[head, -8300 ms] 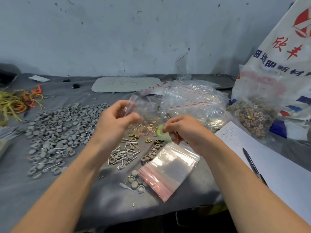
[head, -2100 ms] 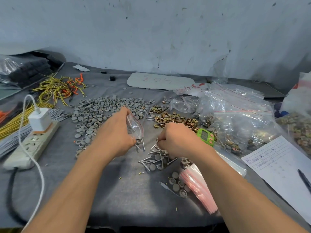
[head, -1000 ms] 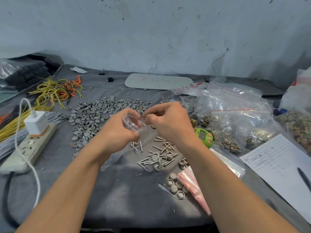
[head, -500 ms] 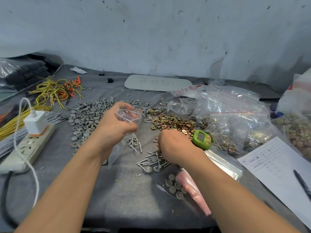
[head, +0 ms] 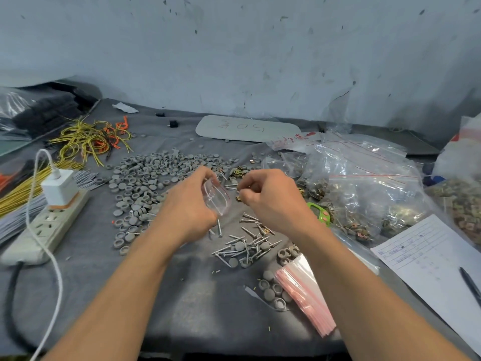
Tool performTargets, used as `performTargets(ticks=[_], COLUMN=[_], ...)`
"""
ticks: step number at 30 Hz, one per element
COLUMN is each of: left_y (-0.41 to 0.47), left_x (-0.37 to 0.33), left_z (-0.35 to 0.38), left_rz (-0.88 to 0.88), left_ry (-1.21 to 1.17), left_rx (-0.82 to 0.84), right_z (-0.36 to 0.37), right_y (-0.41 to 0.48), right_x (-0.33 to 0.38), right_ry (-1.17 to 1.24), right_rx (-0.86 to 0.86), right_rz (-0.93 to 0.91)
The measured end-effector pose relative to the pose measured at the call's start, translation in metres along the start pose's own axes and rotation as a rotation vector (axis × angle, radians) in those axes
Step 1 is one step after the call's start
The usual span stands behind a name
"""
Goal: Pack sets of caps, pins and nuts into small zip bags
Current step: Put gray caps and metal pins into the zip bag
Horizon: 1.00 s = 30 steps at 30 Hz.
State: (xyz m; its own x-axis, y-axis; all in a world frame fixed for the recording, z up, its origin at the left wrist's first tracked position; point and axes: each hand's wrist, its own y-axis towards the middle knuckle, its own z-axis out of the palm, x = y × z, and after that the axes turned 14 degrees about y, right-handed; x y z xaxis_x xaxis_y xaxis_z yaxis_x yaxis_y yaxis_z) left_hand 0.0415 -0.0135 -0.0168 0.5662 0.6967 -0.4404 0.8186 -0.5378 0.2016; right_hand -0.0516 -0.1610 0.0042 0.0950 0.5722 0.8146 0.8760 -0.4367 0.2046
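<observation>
Half a second ago the right hand (head: 270,201) was down on the pins (head: 247,246). Now it is up beside the small zip bag (head: 217,198), fingers pinched, likely on pins I cannot see, so I think they go in next. The left hand (head: 187,207) grips that bag, mid-frame above the counter (head: 197,303). One held bag, one stack of empty bags (head: 304,295); caps (head: 145,178), pins, nuts (head: 240,171): too many to count.

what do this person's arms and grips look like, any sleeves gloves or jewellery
The left arm and right arm are bare, no sleeves in view. The left grip and right grip wear no gloves, and no watch, band or ring shows.
</observation>
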Motion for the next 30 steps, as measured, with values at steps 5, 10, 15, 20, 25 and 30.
performTargets(ticks=[5, 10, 15, 20, 25, 30], left_y=[-0.003, -0.003, -0.002, 0.000, 0.005, 0.008], left_x=[-0.008, -0.005, 0.004, 0.015, 0.022, 0.025], left_z=[-0.002, -0.004, -0.006, -0.009, -0.013, -0.012], left_rz=[0.040, 0.100, 0.021, -0.191, -0.270, -0.282], left_ry=[0.040, -0.026, -0.158, -0.427, -0.498, -0.481], left_rx=[0.140, 0.186, 0.117, -0.020, -0.129, -0.138], right_z=[0.016, 0.025, 0.022, 0.011, 0.027, 0.033], right_y=[-0.004, 0.000, 0.005, 0.006, -0.001, -0.001], right_x=[0.007, 0.011, 0.012, -0.001, -0.018, -0.021], right_ry=[0.029, 0.053, 0.144, -0.173, -0.545, -0.562], right_rx=[0.058, 0.077, -0.104, 0.002, 0.328, 0.403], right_rz=[-0.029, -0.066, -0.054, 0.105, 0.206, 0.159])
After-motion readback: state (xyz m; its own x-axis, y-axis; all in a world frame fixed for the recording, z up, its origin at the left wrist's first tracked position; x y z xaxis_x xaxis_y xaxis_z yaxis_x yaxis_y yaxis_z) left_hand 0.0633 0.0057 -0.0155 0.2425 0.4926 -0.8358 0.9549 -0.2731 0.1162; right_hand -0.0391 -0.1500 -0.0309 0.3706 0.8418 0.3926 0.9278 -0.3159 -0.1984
